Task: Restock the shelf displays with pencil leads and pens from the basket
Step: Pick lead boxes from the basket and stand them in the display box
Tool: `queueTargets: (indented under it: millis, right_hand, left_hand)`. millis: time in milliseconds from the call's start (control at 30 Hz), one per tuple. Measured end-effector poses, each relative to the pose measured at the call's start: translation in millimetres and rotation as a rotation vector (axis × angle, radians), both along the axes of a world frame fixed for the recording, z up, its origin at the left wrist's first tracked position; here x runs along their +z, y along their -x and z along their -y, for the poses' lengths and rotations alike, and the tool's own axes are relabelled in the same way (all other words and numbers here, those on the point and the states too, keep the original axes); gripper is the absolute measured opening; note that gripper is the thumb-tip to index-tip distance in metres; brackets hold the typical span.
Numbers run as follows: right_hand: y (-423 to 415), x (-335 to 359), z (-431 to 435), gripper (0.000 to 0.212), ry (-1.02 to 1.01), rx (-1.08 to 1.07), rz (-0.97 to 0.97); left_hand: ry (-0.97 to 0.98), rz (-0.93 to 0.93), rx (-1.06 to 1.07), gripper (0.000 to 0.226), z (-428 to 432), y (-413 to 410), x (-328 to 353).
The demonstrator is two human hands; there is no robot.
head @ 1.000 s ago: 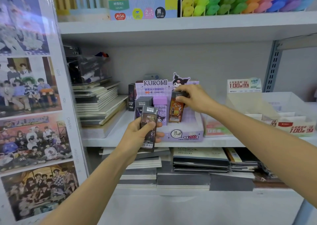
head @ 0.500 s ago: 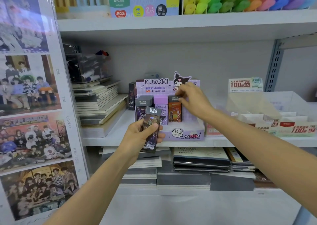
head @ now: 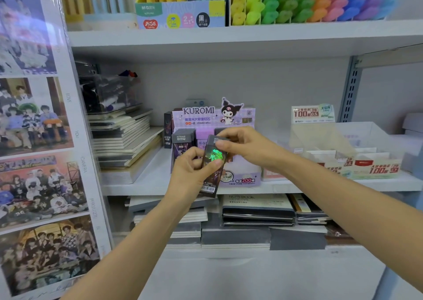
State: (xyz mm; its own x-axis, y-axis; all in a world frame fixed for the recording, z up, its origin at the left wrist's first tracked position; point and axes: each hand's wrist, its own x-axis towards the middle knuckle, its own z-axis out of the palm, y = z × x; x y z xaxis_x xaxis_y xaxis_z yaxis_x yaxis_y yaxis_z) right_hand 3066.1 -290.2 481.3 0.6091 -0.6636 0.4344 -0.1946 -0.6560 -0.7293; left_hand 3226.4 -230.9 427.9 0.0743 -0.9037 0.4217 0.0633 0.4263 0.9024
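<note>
A dark pencil-lead box with a shiny green hologram and a barcode is held upright in front of the purple Kuromi display on the middle shelf. My left hand grips its lower half, thumb on the front. My right hand pinches its top edge with thumb and fingers. Inside the display stand other lead boxes, a dark one at the left and a purple one beside it. The basket is not in view.
Stacked notebooks lie left of the display. A white lead display with red price labels stands at the right. The upper shelf holds pen boxes and coloured highlighters. More notebooks fill the lower shelf. A photo poster covers the left wall.
My right hand left the orange box standing in the display and came down onto the top of the dark box in my left hand. My left hand rose slightly toward the display.
</note>
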Motion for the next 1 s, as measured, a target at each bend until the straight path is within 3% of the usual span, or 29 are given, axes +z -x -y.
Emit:
queueTargets:
  millis: [100, 200, 300, 400, 767, 900, 1000]
  right_hand:
    - [13.8, 14.0, 2.1, 0.017, 0.027, -0.102, 0.143]
    - [29.5, 27.4, 11.6, 0.016, 0.16, -0.315, 0.264]
    - [36.9, 23.3, 18.4, 0.013, 0.237, -0.417, 0.216]
    - [33.3, 8.5, 20.6, 0.013, 0.275, -0.432, 0.151]
    - [10.4, 8.2, 36.5, 0.012, 0.439, -0.426, -0.245]
    - [3.6, 8.2, 43.4, 0.017, 0.428, -0.439, -0.245]
    - [-3.0, -1.9, 45.5, 0.022, 0.456, -0.514, -0.143]
  left_hand:
    - [0.132, 0.162, 0.177, 0.016, -1.2, -0.4, -0.3]
    - [0.282, 0.614, 0.401, 0.022, -5.0, -7.3, -11.3]
    - [0.328, 1.068, 0.447, 0.044, -4.5, -13.6, -31.7]
    - [0.31, 1.345, 0.454, 0.056, -2.4, -17.1, -48.7]
    - [0.365, 1.405, 0.508, 0.06, 0.4, -18.8, -54.5]
    - [0.375, 1.392, 0.522, 0.059, 1.2, -17.4, -56.1]
    - [0.389, 1.382, 0.543, 0.059, 2.1, -17.3, -58.5]
